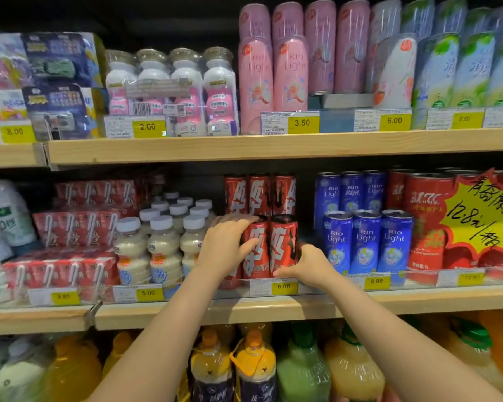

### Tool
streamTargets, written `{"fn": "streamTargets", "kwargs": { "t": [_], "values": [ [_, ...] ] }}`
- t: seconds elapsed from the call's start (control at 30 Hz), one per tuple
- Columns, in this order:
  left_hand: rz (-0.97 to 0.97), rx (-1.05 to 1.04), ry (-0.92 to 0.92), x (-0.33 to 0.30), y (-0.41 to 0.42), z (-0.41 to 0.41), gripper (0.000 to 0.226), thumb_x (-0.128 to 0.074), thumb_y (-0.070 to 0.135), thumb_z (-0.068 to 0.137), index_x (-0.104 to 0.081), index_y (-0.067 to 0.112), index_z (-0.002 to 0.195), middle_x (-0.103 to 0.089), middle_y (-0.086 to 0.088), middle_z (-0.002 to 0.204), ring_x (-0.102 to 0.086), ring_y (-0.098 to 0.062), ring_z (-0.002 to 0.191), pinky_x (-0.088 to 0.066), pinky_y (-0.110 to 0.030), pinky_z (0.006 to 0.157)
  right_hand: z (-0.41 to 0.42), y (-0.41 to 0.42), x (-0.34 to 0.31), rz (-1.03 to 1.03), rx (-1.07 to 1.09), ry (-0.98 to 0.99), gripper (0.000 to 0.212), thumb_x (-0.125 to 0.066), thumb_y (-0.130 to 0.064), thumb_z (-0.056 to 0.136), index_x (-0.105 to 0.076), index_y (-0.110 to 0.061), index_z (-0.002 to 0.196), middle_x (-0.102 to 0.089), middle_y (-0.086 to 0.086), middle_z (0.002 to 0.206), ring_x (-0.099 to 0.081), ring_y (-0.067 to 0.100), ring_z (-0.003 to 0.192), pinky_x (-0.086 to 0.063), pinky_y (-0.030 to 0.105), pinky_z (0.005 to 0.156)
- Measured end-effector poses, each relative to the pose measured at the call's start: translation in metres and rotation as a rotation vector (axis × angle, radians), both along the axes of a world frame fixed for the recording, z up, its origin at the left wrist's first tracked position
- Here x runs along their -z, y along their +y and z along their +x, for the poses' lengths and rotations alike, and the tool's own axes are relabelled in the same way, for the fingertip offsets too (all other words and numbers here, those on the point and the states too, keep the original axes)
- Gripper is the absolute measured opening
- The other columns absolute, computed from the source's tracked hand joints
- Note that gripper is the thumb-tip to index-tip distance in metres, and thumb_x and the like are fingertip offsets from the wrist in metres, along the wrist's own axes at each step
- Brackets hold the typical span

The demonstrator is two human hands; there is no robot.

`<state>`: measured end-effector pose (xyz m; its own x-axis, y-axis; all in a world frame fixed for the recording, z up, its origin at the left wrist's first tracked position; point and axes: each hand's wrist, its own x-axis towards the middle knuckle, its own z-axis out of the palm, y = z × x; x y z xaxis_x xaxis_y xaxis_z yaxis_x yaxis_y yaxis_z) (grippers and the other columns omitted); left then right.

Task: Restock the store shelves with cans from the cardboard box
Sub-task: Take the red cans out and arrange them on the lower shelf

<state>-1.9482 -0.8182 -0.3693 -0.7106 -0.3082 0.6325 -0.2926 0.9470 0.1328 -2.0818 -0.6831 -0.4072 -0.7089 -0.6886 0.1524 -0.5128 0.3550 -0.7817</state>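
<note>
1. Head view: left hand (225, 245) is curling its grip over the upright red aluminium cans (269, 248), standing on the middle wooden shelf (273, 310).
2. Right hand (310, 264) is cupping their right base; both are flanking them.

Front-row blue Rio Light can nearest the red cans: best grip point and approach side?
Grip the front blue Rio Light can around its upper body or rim, coming from the front and above. It stands upright with blue neighbours close on its right and behind, so side access looks poor. The right hand sits by the red cans to its left, and the price strip covers its base.
</note>
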Motion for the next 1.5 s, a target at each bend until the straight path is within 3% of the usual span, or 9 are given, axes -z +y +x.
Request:
{"fn": "streamTargets", "kwargs": {
  "t": [0.27,0.4,0.5,0.57,0.63,0.73,0.83,1.03,1.5],
  "values": [
    [0.010,0.021,0.027,0.003,-0.007,-0.002,0.049,-0.055,0.043,0.087,-0.046,0.028,0.133,-0.062,0.002,0.124,-0.055,-0.016,0.116,-0.047,-0.038,0.097,-0.001,0.000,0.003,-0.001,-0.043,-0.042,0.055,-0.083,-0.037,0.061,-0.053,-0.023,0.106,-0.064,-0.002,0.109,-0.062,0.014,0.098,-0.054,0.037,0.088],
    [0.027,0.040,0.024,0.000,-0.005,-0.002,0.050,-0.056,0.041,0.087,-0.046,0.027,0.133,-0.059,0.002,0.129,-0.051,-0.015,0.121,-0.042,-0.035,0.101,0.004,0.006,-0.004,-0.004,-0.107,-0.096,0.045,-0.077,-0.035,0.071,-0.053,-0.023,0.107,-0.063,-0.001,0.112,-0.061,0.012,0.097,-0.052,0.028,0.084],
    [0.001,0.069,0.020,-0.005,0.002,0.001,0.059,-0.057,0.045,0.085,-0.039,0.027,0.139,-0.048,0.003,0.142,-0.034,-0.015,0.137,-0.025,-0.040,0.115,0.008,0.016,-0.007,0.055,-0.128,-0.062,0.065,-0.073,-0.037,0.074,-0.045,-0.015,0.127,-0.056,0.003,0.130,-0.055,0.010,0.103,-0.046,0.025,0.088],
    [-0.010,0.139,0.063,-0.002,0.014,0.006,0.065,-0.057,0.047,0.084,-0.032,0.029,0.142,-0.039,0.006,0.147,-0.026,-0.014,0.140,-0.019,-0.041,0.117,0.011,0.030,-0.009,0.072,-0.069,0.026,0.084,-0.073,-0.043,0.072,-0.033,-0.012,0.139,-0.043,0.004,0.143,-0.047,0.016,0.123,-0.041,0.031,0.100],
    [-0.006,0.235,0.121,0.006,0.030,0.010,0.061,-0.058,0.044,0.085,-0.036,0.028,0.139,-0.041,0.006,0.144,-0.031,-0.012,0.137,-0.023,-0.034,0.114,0.014,0.055,-0.013,0.030,-0.039,0.105,0.087,-0.072,-0.039,0.075,-0.027,-0.013,0.144,-0.036,0.004,0.148,-0.039,0.017,0.133,-0.035,0.031,0.105],
    [0.006,0.360,0.158,0.023,0.057,0.010,0.046,-0.059,0.041,0.083,-0.053,0.022,0.124,-0.058,0.004,0.126,-0.047,-0.009,0.119,-0.036,-0.024,0.103,0.013,0.104,-0.011,-0.027,-0.017,0.183,0.066,-0.072,-0.029,0.078,-0.042,-0.018,0.135,-0.050,-0.001,0.136,-0.049,0.012,0.121,-0.041,0.025,0.097],
    [0.104,0.448,0.180,0.043,0.090,-0.003,0.045,-0.052,0.044,0.080,-0.061,0.017,0.114,-0.065,0.001,0.113,-0.048,-0.005,0.106,-0.034,-0.014,0.092,0.006,0.155,-0.002,-0.012,0.040,0.199,0.054,-0.073,-0.025,0.077,-0.051,-0.019,0.126,-0.056,-0.005,0.121,-0.055,0.012,0.112,-0.048,0.028,0.092],
    [0.348,0.540,0.030,0.094,0.185,-0.053,0.039,-0.064,0.036,0.079,-0.059,0.022,0.115,-0.065,0.006,0.105,-0.059,-0.009,0.098,-0.049,-0.030,0.086,-0.023,0.263,0.032,0.060,0.113,0.183,0.047,-0.070,-0.027,0.079,-0.055,-0.018,0.123,-0.059,-0.003,0.118,-0.056,0.010,0.104,-0.045,0.022,0.087],
    [0.802,0.386,-0.384,0.267,0.354,-0.124,0.071,-0.078,0.050,0.064,-0.049,0.027,0.126,-0.054,0.012,0.121,-0.049,-0.002,0.107,-0.040,-0.018,0.087,-0.125,0.451,0.182,0.391,0.098,-0.085,0.057,-0.073,-0.021,0.077,-0.050,-0.013,0.128,-0.054,0.004,0.132,-0.051,0.018,0.119,-0.039,0.020,0.089]
  ]
}}
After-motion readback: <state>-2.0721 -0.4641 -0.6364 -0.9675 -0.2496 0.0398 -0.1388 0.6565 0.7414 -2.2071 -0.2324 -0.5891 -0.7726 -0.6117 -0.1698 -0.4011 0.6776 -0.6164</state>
